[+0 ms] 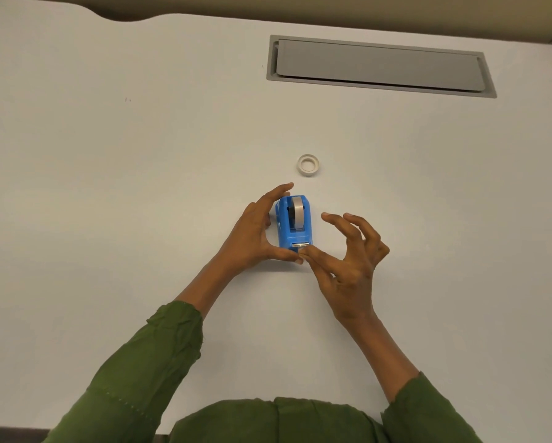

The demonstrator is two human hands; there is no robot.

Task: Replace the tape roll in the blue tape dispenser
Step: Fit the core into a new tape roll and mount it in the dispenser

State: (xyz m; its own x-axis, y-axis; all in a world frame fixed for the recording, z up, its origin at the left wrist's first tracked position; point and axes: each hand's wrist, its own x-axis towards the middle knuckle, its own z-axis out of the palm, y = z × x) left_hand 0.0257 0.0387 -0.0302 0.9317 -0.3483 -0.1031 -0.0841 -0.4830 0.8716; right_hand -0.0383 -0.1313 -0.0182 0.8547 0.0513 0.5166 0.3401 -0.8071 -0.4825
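Left hand (252, 231) grips dispenser (295, 223); spare tape roll (308, 162) lies beyond.

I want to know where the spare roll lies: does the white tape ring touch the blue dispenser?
Apart. The head view shows the white tape ring lying flat beyond the blue dispenser, with a strip of bare table between them.

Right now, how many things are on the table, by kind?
Dispenser: 1
Tape rolls: 2, one in the dispenser, one loose
Hands: 2, left, right
Total: 5
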